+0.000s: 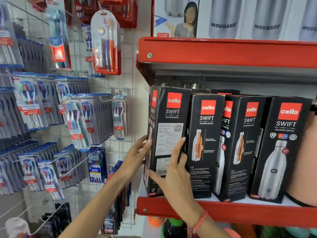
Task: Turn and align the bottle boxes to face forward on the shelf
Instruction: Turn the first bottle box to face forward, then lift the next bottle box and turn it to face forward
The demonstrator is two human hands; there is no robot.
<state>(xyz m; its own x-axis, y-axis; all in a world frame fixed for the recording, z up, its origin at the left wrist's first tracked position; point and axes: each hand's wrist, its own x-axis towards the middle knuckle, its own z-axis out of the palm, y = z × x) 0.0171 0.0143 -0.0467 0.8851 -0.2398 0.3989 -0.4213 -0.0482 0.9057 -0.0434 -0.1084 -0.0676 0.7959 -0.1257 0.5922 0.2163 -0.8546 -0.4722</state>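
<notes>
Shelf: a row of black bottle boxes is stood along it, none squared to the red front edge — most of the aligning is judged left.
Right-hand boxes: a bottle picture is shown, yet each is angled.
Leftmost box: at the shelf's left end, its printed label panel is turned outward.
Left hand: fingers are pressed to that box's left edge.
Right hand: spread flat against its front.
Hidden: the far right is covered by a blurred shape — rear boxes are barely made out.
</notes>
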